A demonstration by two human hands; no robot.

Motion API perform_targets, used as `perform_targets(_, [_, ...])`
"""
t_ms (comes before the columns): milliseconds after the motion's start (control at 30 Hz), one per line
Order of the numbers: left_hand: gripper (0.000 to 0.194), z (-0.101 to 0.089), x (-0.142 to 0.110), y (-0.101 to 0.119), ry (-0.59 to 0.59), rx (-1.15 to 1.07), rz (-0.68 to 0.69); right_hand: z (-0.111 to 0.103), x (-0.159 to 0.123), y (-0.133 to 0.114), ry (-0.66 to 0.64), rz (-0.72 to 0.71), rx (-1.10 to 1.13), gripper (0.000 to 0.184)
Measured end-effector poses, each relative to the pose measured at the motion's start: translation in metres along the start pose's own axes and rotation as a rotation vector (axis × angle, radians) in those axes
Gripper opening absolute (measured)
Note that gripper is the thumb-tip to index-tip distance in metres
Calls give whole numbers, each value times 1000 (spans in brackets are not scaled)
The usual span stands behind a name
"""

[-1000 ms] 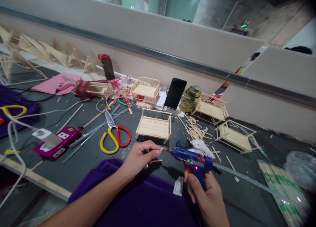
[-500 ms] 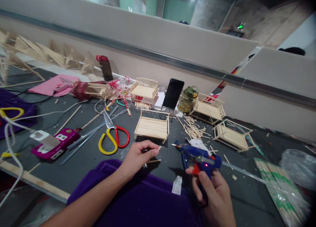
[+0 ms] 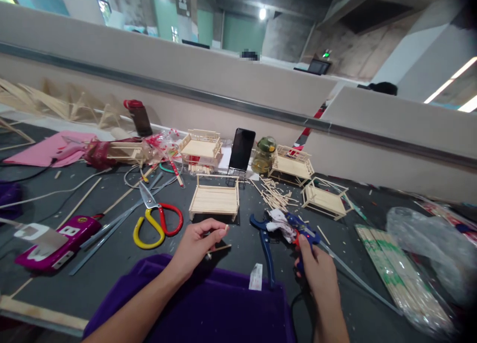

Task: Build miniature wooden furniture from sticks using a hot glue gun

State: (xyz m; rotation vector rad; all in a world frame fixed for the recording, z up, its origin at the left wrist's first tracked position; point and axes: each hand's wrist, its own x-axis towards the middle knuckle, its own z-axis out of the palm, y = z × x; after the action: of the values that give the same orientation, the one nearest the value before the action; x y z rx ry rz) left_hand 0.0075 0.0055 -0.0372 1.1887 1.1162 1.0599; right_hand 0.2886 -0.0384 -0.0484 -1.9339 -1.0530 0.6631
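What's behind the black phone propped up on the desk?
White paper shows past the left edge of the phone, and the pale partition rises farther back. Whatever lies directly behind the phone is covered, so I can't tell.

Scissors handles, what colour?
One loop of the scissors is yellow, the other red; clearest in the head view.

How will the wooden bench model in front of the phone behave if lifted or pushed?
The bench model will probably feel light, being built from thin sticks. Its flat deck looks stiff, but the slender top rail could snap if pinched. Pushed, it would likely slide, not tip: the deck is wide and low.
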Motion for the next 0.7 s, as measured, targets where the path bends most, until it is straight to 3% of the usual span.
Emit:
perform_targets(167, [23, 0, -2, 1, -12, -16, 42, -3, 6, 0, -20, 51, -326, 53])
perform_targets(333, [23, 1, -2, 4, -10, 22, 50, -3, 10, 7, 4, -1, -356, 52])
perform_targets(400, [23, 1, -2, 3, -8, 31, 56, -2, 11, 10, 1, 5, -239, 50])
perform_targets(500, [23, 0, -1, 2, -11, 41, 84, 2, 8, 6, 13, 44, 129, 46])
perform_targets(600, [23, -1, -1, 0, -18, 59, 121, 3, -3, -11, -5, 31, 511, 43])
perform_targets(700, [23, -1, -2, -2, -36, 85, 146, 3, -17, -29, -103, -18, 679, 42])
